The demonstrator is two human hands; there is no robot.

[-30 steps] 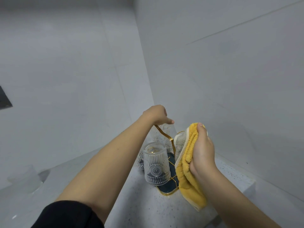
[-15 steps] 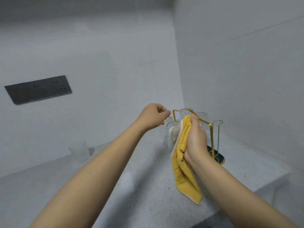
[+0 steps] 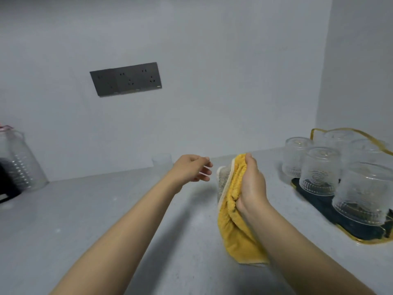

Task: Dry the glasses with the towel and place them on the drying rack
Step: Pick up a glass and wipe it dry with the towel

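Note:
My right hand (image 3: 251,186) grips a yellow towel (image 3: 236,228) that hangs below it over the counter. My left hand (image 3: 192,167) is stretched out above the counter with its fingers loosely extended and nothing in it. Just beyond it, a single clear glass (image 3: 162,160) stands by the back wall. At the right, the drying rack (image 3: 348,228), a dark tray with a gold rim and handle, carries several upturned ribbed glasses (image 3: 321,171).
The grey speckled counter (image 3: 106,220) meets white walls in the right corner. A clear plastic jug (image 3: 20,160) stands at the far left beside a dark object. A grey socket panel (image 3: 126,79) is on the back wall.
The view has swung left, so the rack now sits at the right. My left hand has left the rack and opened, reaching toward the lone glass. The towel stays in my right hand.

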